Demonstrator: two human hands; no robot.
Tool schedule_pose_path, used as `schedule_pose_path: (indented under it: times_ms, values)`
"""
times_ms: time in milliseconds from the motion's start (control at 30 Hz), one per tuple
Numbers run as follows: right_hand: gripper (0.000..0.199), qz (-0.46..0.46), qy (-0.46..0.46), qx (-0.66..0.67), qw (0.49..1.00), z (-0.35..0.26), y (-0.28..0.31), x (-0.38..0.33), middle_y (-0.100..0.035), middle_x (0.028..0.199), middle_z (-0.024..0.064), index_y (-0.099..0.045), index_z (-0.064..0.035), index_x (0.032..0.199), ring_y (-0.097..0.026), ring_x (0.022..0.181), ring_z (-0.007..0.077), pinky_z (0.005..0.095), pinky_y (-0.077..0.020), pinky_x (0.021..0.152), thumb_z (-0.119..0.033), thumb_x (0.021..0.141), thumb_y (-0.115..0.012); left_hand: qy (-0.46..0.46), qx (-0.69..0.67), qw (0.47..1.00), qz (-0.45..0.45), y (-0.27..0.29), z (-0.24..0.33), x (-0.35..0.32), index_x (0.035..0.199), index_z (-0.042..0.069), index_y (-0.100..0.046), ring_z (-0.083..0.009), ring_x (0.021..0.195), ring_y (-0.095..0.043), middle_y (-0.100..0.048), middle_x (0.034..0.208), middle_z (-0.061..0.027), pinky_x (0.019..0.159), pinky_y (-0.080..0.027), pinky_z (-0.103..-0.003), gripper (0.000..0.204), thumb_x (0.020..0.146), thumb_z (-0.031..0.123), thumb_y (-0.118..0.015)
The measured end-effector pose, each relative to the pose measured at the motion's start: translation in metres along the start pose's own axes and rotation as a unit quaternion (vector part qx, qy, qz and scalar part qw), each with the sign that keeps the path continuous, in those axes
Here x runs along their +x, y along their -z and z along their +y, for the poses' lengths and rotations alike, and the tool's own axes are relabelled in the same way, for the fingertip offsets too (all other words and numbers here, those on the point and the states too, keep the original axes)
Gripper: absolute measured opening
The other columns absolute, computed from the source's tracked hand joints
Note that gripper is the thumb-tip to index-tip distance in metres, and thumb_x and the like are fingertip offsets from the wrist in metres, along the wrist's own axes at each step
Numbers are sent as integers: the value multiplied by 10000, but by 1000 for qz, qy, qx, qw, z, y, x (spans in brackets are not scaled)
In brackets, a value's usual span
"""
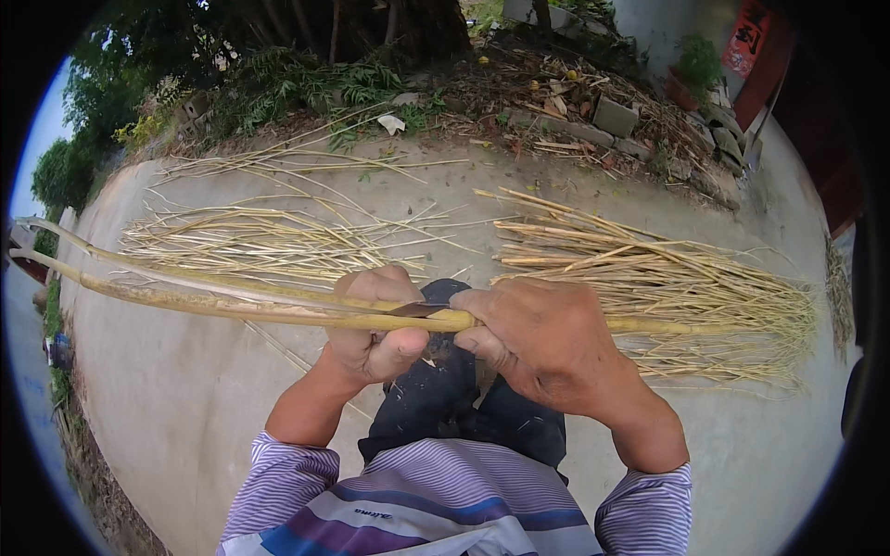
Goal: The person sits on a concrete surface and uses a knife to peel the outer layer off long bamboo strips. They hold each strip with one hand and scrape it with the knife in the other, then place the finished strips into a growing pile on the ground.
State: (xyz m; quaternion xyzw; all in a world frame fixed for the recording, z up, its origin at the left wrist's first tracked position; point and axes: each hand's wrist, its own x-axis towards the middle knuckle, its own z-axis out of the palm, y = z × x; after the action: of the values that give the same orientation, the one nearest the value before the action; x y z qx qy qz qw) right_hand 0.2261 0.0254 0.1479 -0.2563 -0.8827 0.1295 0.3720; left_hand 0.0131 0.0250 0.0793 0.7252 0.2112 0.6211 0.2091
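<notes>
A long yellowish stalk [278, 313], cane-like, lies level across my lap, with both hands on it. To the left it is split into two lengths that spread apart; its whole part [663, 326] runs out to the right. My left hand [371, 320] is closed around the split part, thumb at the near side. Close beside it, my right hand [547, 338] grips the unsplit part, knuckles up. Between the hands a dark blade [419, 309] sits in the split. Its handle is hidden, and I cannot tell which hand holds it.
On the concrete ground [213, 408], thin pale strips [241, 239] lie in a loose pile ahead left. A thicker bundle of stalks [667, 269] lies ahead right. Beyond are bricks [615, 118], dry litter, cut greenery [306, 83] and a potted plant [695, 67].
</notes>
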Motion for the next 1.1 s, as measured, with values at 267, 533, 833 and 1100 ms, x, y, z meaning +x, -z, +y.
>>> schedule_pose_path:
  times_ms: [267, 533, 833, 1100]
  values:
    - [247, -18, -23, -32, 999, 7, -7, -9, -555, 662, 101, -551, -51, 826, -588, 569, 288, 398, -439, 464, -259, 861, -680, 8, -6, 1000, 17, -11, -13, -6, 935, 45, -500, -151, 596, -517, -535, 714, -38, 511, -417, -284, 381, 945, 411, -607]
    - [224, -3, -14, -10, 1000, -1, -21, -7, -557, 655, 100, -561, -48, 838, -599, 577, 288, 395, -450, 470, -239, 869, -673, 17, 99, 983, -154, 14, -7, 5, 809, 80, -542, -206, 523, -525, -547, 649, -47, 464, -413, -321, 500, 877, 569, -618]
    - [221, 17, -27, -34, 999, 30, -8, -17, -590, 725, 117, -626, -41, 1009, -612, 635, 307, 395, -467, 524, -193, 859, -682, 108, 40, 980, 161, 55, 8, 7, 837, 27, -552, -124, 520, -509, -519, 607, -61, 477, -408, -245, 671, 920, 681, -431]
    - [222, -11, -45, 46, 998, 23, -11, -7, -593, 739, 121, -604, -47, 1022, -612, 645, 317, 417, -471, 542, -206, 877, -659, 66, 6, 995, 69, 47, -11, -10, 904, 8, -539, -137, 642, -520, -576, 842, -64, 555, -426, -277, 459, 951, 462, -591]
